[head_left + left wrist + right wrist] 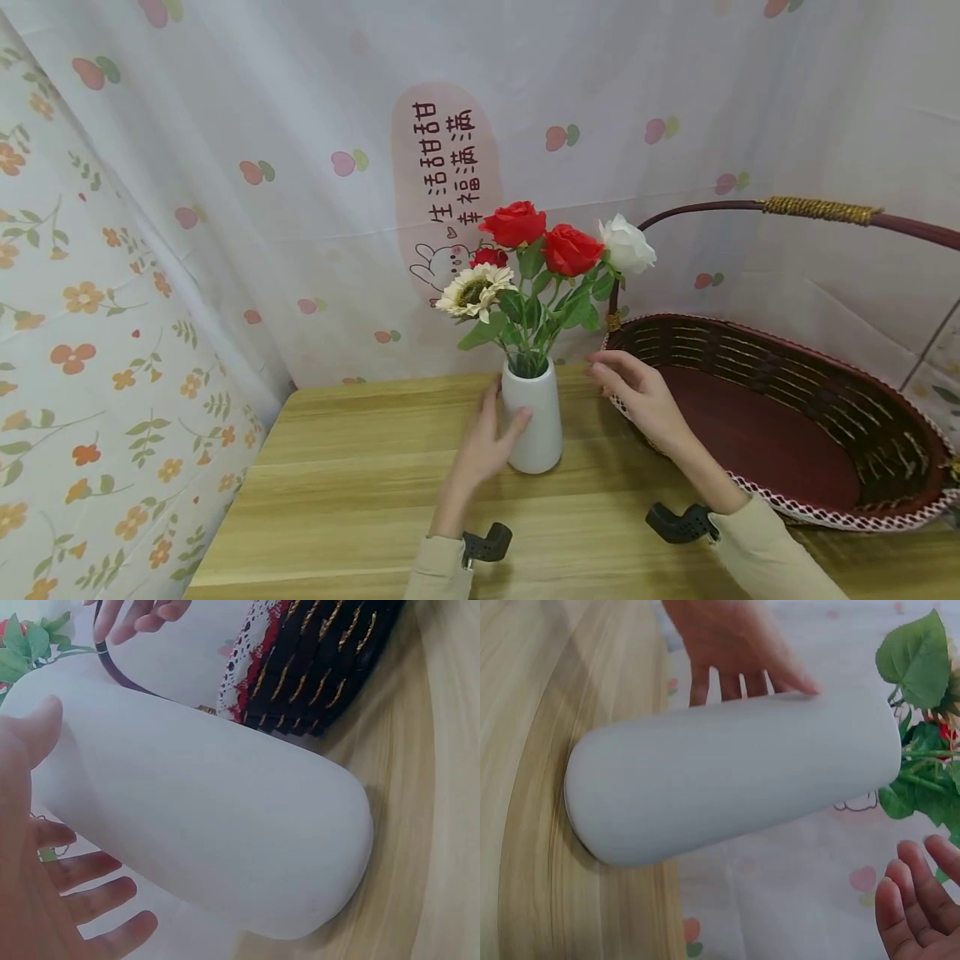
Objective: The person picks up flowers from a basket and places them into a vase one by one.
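A white vase (534, 425) stands upright on the wooden table. From it rise red roses (572, 250), a white rose (627, 245) and a cream sunflower (476, 292), with green leaves below the blooms. My left hand (483, 442) is at the vase's left side, its thumb (46, 729) against the wall near the upper half. The other fingers (97, 900) reach along the far side, spread and fairly straight. To the right of the vase, my right hand (637, 396) is in the air, apart from it, with relaxed fingers (911, 889) and nothing in them.
A dark brown woven basket (750, 333) with a white lace rim and a tall arched handle (817, 210) stands on the right, close by my right hand. Behind the table (352, 467) hangs a printed curtain (315, 208); a floral curtain (90, 375) borders the left side.
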A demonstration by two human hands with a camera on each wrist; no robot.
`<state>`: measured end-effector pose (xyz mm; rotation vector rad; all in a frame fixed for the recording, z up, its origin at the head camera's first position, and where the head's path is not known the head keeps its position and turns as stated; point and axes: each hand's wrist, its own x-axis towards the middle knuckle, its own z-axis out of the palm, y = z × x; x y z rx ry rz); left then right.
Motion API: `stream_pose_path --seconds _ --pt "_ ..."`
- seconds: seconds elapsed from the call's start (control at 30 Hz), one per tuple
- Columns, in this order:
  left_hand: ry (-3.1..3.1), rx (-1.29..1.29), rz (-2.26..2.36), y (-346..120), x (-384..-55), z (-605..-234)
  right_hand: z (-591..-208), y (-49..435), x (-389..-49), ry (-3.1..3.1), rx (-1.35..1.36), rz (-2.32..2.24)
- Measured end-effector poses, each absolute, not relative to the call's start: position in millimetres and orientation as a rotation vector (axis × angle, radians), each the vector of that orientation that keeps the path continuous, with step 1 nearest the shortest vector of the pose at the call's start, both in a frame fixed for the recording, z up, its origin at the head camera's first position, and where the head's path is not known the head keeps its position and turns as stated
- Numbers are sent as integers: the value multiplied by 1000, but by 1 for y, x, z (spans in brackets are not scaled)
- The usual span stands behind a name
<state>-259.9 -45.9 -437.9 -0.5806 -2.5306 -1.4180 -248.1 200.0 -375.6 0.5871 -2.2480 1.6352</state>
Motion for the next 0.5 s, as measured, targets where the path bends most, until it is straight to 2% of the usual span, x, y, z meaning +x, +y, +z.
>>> stream_pose_path --seconds 0.5 --pt "-2575 -494 -1121 -66 -252 -411 -374 229 -243 -2497 536 1157"
